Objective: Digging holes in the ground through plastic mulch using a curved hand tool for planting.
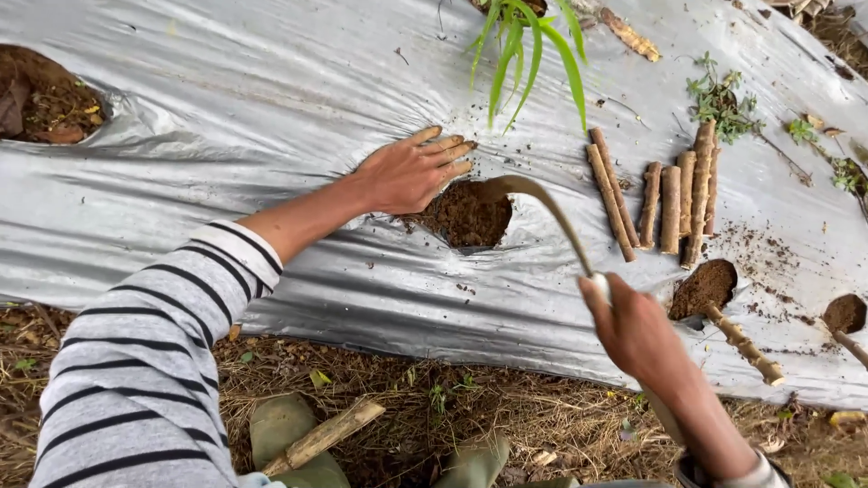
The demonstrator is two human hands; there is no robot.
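Right hand [637, 336] fingers clamp the curved hoe [542, 203], blade in the soil hole [466, 217]; left hand [411, 172] fingers lie flat, together, beside it.

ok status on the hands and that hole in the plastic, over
Left hand flat on silver plastic sheet, at hole's edge. Right hand grips curved tool, tip at soil hole. Cut stem pieces lie beside, clear of it.

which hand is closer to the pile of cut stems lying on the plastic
Right. The right hand grips a curved tool just below-left of the cut stems; the left hand rests flat by the soil hole, farther off.
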